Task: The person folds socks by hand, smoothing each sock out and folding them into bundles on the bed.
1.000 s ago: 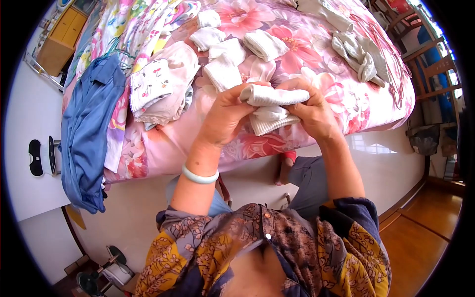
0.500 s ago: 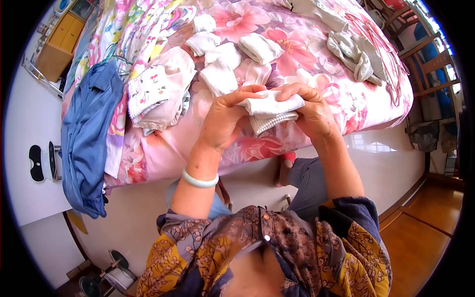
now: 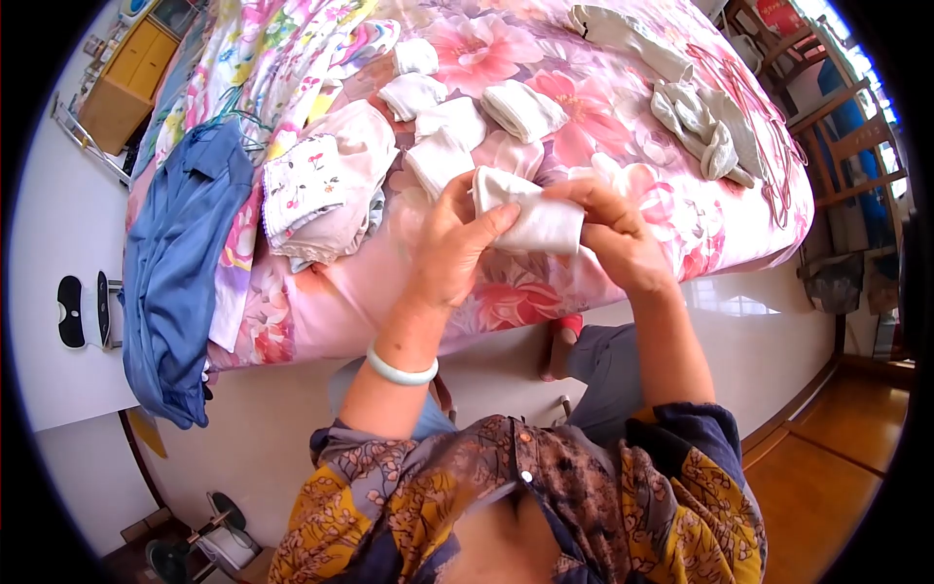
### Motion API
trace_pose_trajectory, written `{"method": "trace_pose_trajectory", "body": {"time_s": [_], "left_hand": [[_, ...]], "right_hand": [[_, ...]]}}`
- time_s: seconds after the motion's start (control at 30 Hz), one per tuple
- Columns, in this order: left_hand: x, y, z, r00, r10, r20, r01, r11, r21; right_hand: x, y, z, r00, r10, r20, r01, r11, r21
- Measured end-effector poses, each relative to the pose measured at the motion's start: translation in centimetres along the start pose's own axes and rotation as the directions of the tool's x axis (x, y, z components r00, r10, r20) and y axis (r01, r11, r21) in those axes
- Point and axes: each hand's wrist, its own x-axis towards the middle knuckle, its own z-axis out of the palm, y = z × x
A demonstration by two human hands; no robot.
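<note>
A folded white sock [image 3: 535, 222] is held up between my two hands, above the near edge of the bed. My left hand [image 3: 455, 243] grips its left end, thumb pressed on the front; a pale bangle circles that forearm. My right hand [image 3: 623, 234] pinches the right end with fingers and thumb. Just beyond lie several folded white socks, among them a ribbed one [image 3: 523, 110] and a small one [image 3: 415, 56]. Loose grey socks [image 3: 702, 127] lie farther right on the flowered bedspread [image 3: 360, 302].
Folded light clothes [image 3: 336, 195] lie left of the socks. A blue garment [image 3: 180, 282] hangs over the bed's left edge. Pink cords [image 3: 773, 156] lie at the right edge, near a wooden chair [image 3: 856, 146]. A wooden cabinet [image 3: 126, 73] stands at the upper left.
The sock has been turned and lowered slightly, its smooth side now facing up and the ribbed cuff out of sight. My left thumb has moved onto its front.
</note>
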Motion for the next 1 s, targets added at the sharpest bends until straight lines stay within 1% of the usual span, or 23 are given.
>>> {"method": "trace_pose_trajectory", "body": {"time_s": [0.03,0.07,0.13,0.2,0.23,0.27,0.3,0.33,0.37,0.43,0.47,0.5,0.53,0.57,0.63,0.67,0.7,0.77,0.83,0.87,0.9,0.93,1.0], "left_hand": [[-0.1,0.5,0.0,0.999,0.01,0.041,-0.013,0.998,0.068],[-0.3,1.3,-0.1,0.996,0.016,0.082,-0.027,0.991,0.134],[-0.6,2.0,0.2,0.989,0.004,0.148,-0.039,0.97,0.238],[-0.8,1.9,0.5,0.981,-0.019,0.195,-0.044,0.949,0.313],[-1.0,1.6,0.8,0.981,0.014,0.191,-0.09,0.914,0.395],[-1.0,1.3,0.8,0.973,0.096,0.21,-0.193,0.838,0.51],[-1.0,0.9,0.7,0.955,0.173,0.239,-0.287,0.737,0.612],[-1.0,0.6,0.9,0.929,0.245,0.279,-0.371,0.613,0.698],[-1.1,0.5,1.2,0.891,0.322,0.32,-0.448,0.508,0.736],[-1.5,0.6,2.0,0.921,0.29,0.261,-0.386,0.584,0.714],[-1.6,0.6,2.3,0.934,0.274,0.23,-0.355,0.621,0.699],[-1.5,0.0,2.3,0.951,0.253,0.179,-0.31,0.78,0.543],[-1.6,-0.4,2.4,0.949,0.264,0.174,-0.316,0.804,0.504],[-1.7,-0.5,2.5,0.946,0.277,0.171,-0.325,0.826,0.461],[-2.0,-1.4,2.9,0.935,0.32,0.154,-0.355,0.843,0.403],[-2.3,-1.6,3.1,0.926,0.353,0.134,-0.375,0.816,0.441],[-2.5,-1.8,3.3,0.916,0.385,0.113,-0.39,0.787,0.478],[-2.6,-1.9,3.6,0.879,0.469,0.089,-0.441,0.728,0.525],[-2.8,-2.0,3.7,0.911,0.401,0.098,-0.392,0.765,0.511],[-2.9,-2.0,3.7,0.925,0.366,0.103,-0.366,0.782,0.504],[-2.9,-1.9,4.0,0.928,0.364,0.075,-0.353,0.802,0.481],[-2.8,-2.0,4.0,0.928,0.364,0.085,-0.358,0.798,0.484],[-2.7,-2.1,3.9,0.926,0.36,0.11,-0.366,0.791,0.49]], "right_hand": [[0.2,-1.0,-0.3,0.995,0.054,0.08,-0.061,0.994,0.096],[0.4,-1.2,-1.4,0.989,0.074,0.127,-0.091,0.987,0.134],[-0.1,-1.8,-1.0,0.99,0.046,0.136,-0.058,0.994,0.088],[0.3,0.4,-1.4,0.977,-0.007,0.213,0.031,0.993,-0.11],[0.1,-0.1,0.1,0.982,-0.015,0.19,0.041,0.99,-0.136],[-0.2,-0.4,1.3,0.995,0.038,0.093,-0.015,0.972,-0.233],[-0.2,0.1,1.9,1.0,-0.005,-0.004,0.002,0.885,-0.466],[0.0,0.6,2.3,0.994,-0.071,-0.088,-0.006,0.742,-0.67],[0.2,1.0,2.6,0.984,-0.151,-0.099,0.056,0.776,-0.628],[0.4,1.7,3.1,0.943,-0.305,-0.135,0.188,0.821,-0.54],[0.6,2.0,3.0,0.919,-0.351,-0.181,0.215,0.829,-0.516],[0.7,2.2,3.0,0.891,-0.393,-0.227,0.242,0.835,-0.494],[0.8,2.0,3.1,0.859,-0.432,-0.275,0.27,0.839,-0.472],[0.4,1.4,3.2,0.873,-0.35,-0.341,0.221,0.905,-0.363],[0.5,1.1,3.2,0.843,-0.365,-0.394,0.261,0.919,-0.294],[0.5,1.1,3.1,0.829,-0.37,-0.419,0.282,0.924,-0.258],[0.5,1.3,2.6,0.819,-0.401,-0.411,0.295,0.908,-0.297],[0.5,1.3,2.3,0.801,-0.452,-0.391,0.346,0.884,-0.313],[0.4,1.5,2.3,0.792,-0.481,-0.376,0.373,0.869,-0.326],[0.5,1.6,2.2,0.791,-0.476,-0.384,0.383,0.875,-0.297],[0.5,1.7,2.2,0.79,-0.47,-0.393,0.391,0.881,-0.267],[0.6,1.8,2.2,0.789,-0.465,-0.402,0.4,0.885,-0.237],[0.7,2.3,1.8,0.787,-0.468,-0.403,0.386,0.882,-0.271]]}}
